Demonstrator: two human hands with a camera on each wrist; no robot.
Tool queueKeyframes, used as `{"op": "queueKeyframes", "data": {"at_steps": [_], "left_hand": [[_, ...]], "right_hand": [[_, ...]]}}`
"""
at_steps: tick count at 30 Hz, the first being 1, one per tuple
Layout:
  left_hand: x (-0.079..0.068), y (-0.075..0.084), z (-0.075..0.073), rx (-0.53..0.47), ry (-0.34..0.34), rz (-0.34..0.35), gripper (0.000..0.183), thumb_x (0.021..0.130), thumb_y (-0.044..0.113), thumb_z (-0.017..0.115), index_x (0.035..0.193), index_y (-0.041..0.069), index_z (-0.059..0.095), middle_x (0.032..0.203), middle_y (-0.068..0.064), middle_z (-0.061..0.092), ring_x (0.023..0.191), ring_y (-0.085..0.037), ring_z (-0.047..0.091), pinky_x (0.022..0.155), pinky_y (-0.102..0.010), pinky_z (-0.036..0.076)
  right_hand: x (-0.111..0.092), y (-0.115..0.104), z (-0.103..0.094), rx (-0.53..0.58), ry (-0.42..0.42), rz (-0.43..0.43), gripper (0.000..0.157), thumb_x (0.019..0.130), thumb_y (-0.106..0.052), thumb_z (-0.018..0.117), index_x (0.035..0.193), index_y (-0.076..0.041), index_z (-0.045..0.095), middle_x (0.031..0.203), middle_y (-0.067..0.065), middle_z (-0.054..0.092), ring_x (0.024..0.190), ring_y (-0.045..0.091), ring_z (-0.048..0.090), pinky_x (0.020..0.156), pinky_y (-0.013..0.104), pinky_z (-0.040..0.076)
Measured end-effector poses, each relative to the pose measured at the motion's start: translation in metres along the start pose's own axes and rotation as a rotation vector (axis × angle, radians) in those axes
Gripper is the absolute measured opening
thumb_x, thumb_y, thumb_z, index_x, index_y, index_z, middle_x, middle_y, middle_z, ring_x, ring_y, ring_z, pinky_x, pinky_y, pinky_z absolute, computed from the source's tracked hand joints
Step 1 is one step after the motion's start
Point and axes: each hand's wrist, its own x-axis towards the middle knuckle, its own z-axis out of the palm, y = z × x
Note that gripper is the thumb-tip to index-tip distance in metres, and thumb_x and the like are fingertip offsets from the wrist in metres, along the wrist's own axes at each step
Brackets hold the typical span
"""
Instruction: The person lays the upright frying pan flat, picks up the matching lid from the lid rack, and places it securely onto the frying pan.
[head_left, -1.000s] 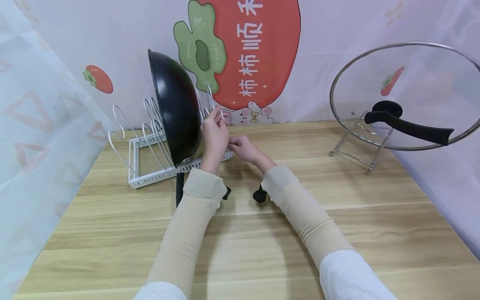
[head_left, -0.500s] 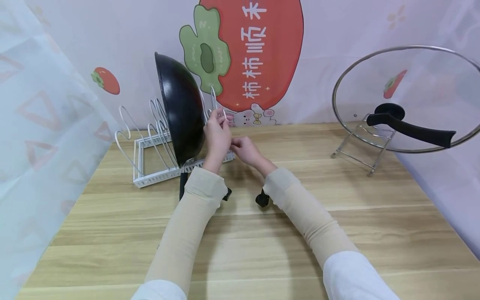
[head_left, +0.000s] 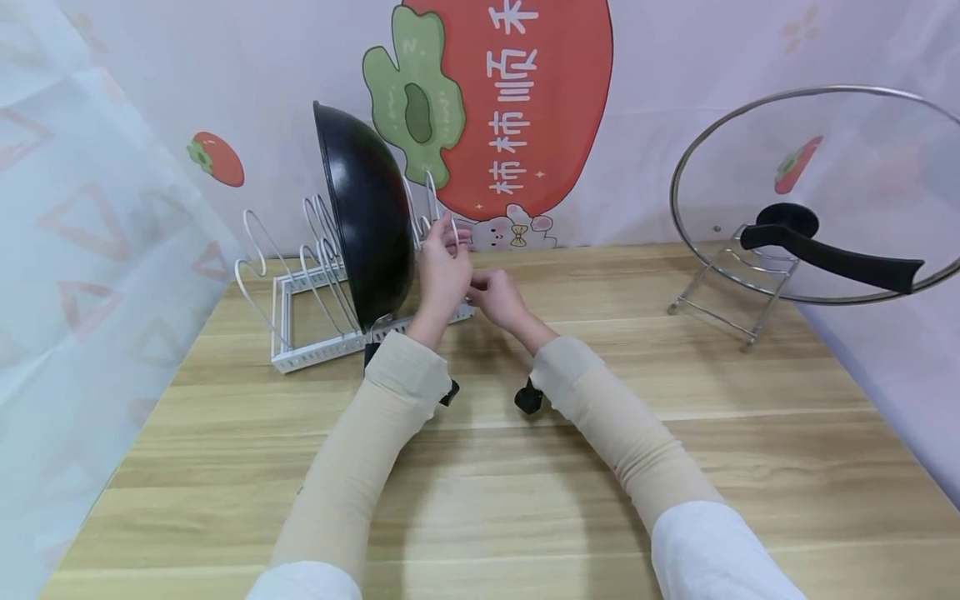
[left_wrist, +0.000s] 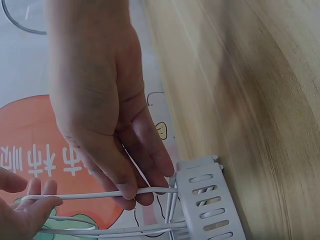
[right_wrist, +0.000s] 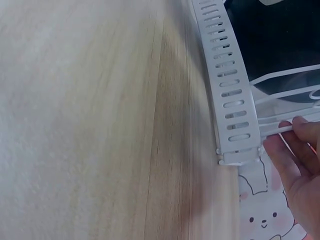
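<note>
A white pan rack [head_left: 318, 354] with upright wire dividers stands at the back left of the table. My left hand [head_left: 444, 271] holds the upper part of the rack's right-end wire divider [left_wrist: 95, 195] between thumb and fingers. Lower down, my right hand [head_left: 501, 298] pinches the same wire close to the slotted base rail [right_wrist: 231, 95]. A black wok [head_left: 367, 225] stands on its side among the dividers, just left of my left hand. Its handle [head_left: 371, 354] points toward me, partly covered by the left sleeve.
At the right, a large glass lid [head_left: 855, 183] with a black knob handle [head_left: 847, 254] leans on a small metal stand [head_left: 735, 287]. A printed cloth wall [head_left: 637, 167] rises behind the wooden table [head_left: 510, 500]. Small black pieces show beside both sleeve cuffs.
The scene has shifted slightly right in the head view. Both hands keep their hold on the wire divider, and the left sleeve now covers more of the wok's handle.
</note>
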Motion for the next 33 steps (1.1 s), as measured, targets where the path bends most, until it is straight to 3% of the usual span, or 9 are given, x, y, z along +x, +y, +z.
{"op": "queueKeyframes", "data": {"at_steps": [5, 9, 16, 22, 33], "left_hand": [[0.001, 0.004, -0.002, 0.011, -0.049, -0.016, 0.056, 0.102, -0.002, 0.056, 0.155, -0.001, 0.038, 0.128, -0.016, 0.066, 0.121, -0.028, 0.062, 0.103, -0.035, 0.049], [0.001, 0.010, -0.008, 0.041, -0.130, -0.042, 0.065, 0.101, 0.001, 0.058, 0.159, 0.001, 0.030, 0.140, -0.015, 0.060, 0.134, -0.025, 0.054, 0.110, -0.036, 0.043], [-0.002, 0.019, -0.015, 0.014, -0.233, -0.113, 0.074, 0.102, 0.003, 0.059, 0.163, 0.006, 0.017, 0.161, -0.015, 0.037, 0.148, -0.023, 0.034, 0.115, -0.034, 0.034], [-0.002, 0.017, -0.017, -0.019, -0.256, -0.159, 0.077, 0.103, 0.005, 0.059, 0.164, 0.009, 0.013, 0.166, -0.015, 0.025, 0.150, -0.022, 0.028, 0.116, -0.033, 0.033], [-0.009, 0.019, -0.026, -0.041, -0.263, -0.210, 0.067, 0.105, 0.014, 0.060, 0.162, 0.009, 0.027, 0.163, -0.011, 0.034, 0.147, -0.023, 0.037, 0.112, -0.035, 0.039]], "right_hand": [[-0.001, -0.002, -0.001, -0.018, 0.028, 0.002, 0.022, 0.102, -0.007, 0.062, 0.119, 0.001, 0.074, 0.108, 0.015, 0.075, 0.095, 0.023, 0.067, 0.087, 0.036, 0.056], [-0.001, -0.002, 0.000, -0.026, 0.053, -0.009, 0.021, 0.102, -0.004, 0.062, 0.118, 0.002, 0.074, 0.107, 0.016, 0.075, 0.094, 0.023, 0.067, 0.086, 0.036, 0.056], [-0.004, 0.000, 0.001, -0.024, 0.087, -0.034, 0.022, 0.101, -0.003, 0.063, 0.119, 0.000, 0.075, 0.111, 0.015, 0.075, 0.098, 0.024, 0.070, 0.087, 0.034, 0.057], [-0.008, -0.001, -0.001, -0.001, 0.086, -0.040, 0.022, 0.102, -0.008, 0.065, 0.120, -0.002, 0.075, 0.116, 0.013, 0.074, 0.105, 0.023, 0.069, 0.090, 0.035, 0.056], [-0.013, -0.001, -0.007, 0.080, 0.027, -0.044, 0.027, 0.101, -0.008, 0.066, 0.127, -0.003, 0.071, 0.126, 0.012, 0.070, 0.114, 0.023, 0.066, 0.094, 0.035, 0.054]]}}
